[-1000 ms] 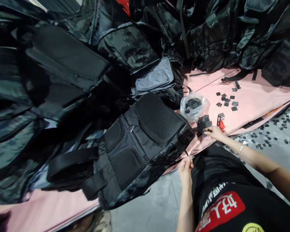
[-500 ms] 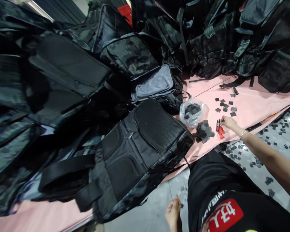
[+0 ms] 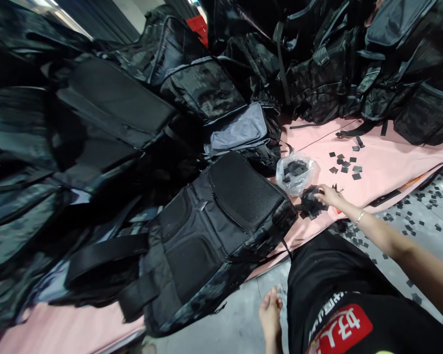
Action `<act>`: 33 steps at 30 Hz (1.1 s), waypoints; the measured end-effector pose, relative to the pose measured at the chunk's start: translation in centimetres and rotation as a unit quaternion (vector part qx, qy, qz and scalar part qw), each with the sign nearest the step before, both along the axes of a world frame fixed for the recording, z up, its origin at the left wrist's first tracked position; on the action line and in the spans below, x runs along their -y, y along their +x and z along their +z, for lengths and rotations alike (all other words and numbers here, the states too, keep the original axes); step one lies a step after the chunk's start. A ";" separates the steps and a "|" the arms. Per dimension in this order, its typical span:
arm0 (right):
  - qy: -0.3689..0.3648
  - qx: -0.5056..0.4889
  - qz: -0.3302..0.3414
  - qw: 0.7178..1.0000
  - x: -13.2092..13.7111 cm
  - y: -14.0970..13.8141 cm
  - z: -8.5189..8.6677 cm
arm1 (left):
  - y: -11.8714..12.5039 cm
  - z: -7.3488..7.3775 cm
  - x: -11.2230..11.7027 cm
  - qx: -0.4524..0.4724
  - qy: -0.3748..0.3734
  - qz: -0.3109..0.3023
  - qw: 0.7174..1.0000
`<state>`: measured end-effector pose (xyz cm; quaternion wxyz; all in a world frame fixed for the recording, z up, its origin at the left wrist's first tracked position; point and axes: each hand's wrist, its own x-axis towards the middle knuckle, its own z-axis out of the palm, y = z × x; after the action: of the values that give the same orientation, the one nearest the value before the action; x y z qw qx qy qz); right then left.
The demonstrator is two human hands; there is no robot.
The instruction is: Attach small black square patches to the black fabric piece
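Just right of the camo-sided backpack (image 3: 221,236), right hand (image 3: 330,195) was at the black squares (image 3: 310,205) (pinching or not, couldn't tell). Left hand (image 3: 270,313) hung below backpack, fingers curled, grip unclear.

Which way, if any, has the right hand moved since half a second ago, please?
Yes, the right hand moved left, toward the clear plastic bag and black squares.
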<state>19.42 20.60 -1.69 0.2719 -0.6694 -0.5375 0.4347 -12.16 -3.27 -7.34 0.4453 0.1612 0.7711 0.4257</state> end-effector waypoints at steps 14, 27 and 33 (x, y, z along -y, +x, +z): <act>-0.136 -0.396 0.004 0.908 10.0 -3.4 -0.4 | 6.8 5.1 -5.3 0.092 0.118 -0.213 0.966; -0.060 -0.265 0.083 0.959 12.4 -3.0 1.5 | 13.2 9.3 -10.4 0.039 0.193 -0.308 0.931; 0.017 -0.251 0.038 0.967 11.9 -3.9 1.9 | 12.7 7.5 -11.0 -0.048 0.202 -0.327 0.922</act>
<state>15.55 8.65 0.19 0.3926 -0.5131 -0.4845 0.5897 0.51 7.72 0.18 0.4797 0.5116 0.5934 0.3950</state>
